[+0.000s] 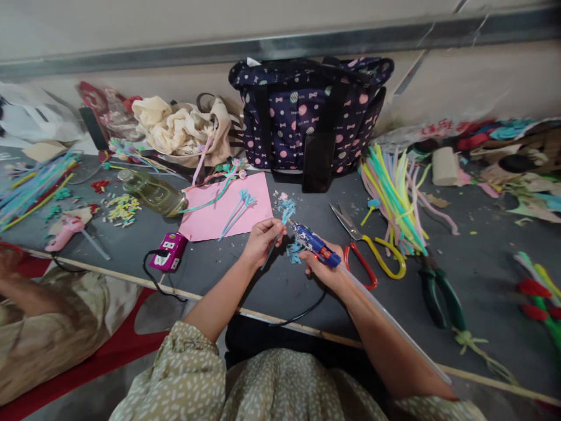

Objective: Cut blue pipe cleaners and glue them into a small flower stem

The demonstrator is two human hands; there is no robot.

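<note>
My left hand [265,237] pinches a blue pipe-cleaner stem [270,251] topped with a small branching blue tuft. In my right hand [325,270] is a blue hot glue gun [314,242], its nozzle close to the stem just above my left fingertips. I cannot tell whether the nozzle touches it. A long clear glue stick [390,318] runs out of the back of the gun along my forearm. Small cut blue pieces [294,251] lie on the table below the gun. Another finished-looking blue sprig [239,211] rests on the pink sheet [205,225] behind my left hand.
Scissors [368,240] and green-handled pliers [440,289] lie right, near a pipe-cleaner bundle [392,199]. A patterned bag [307,117] with a phone [317,164] against it stands behind. Left are a bottle [153,193], a purple power socket [169,251], a pink glue gun [65,231] and another person's arm [30,292].
</note>
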